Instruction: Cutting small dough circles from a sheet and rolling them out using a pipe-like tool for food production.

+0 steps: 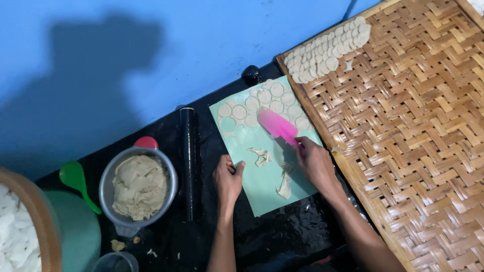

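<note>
Pink scraper (pixel 278 126) in right hand (pixel 315 162) grip, blade beyond fingertips.

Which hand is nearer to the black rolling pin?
The left hand. It rests on the near-left edge of the green mat, just right of the black rolling pin. The right hand holds the pink scraper on the mat's far side.

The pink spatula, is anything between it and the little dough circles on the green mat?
Nothing visible. The pink spatula, gripped by the right hand, already has its blade at the cut dough circles on the green mat. Torn dough scraps lie behind it, nearer the left hand, which presses the mat's edge.
</note>
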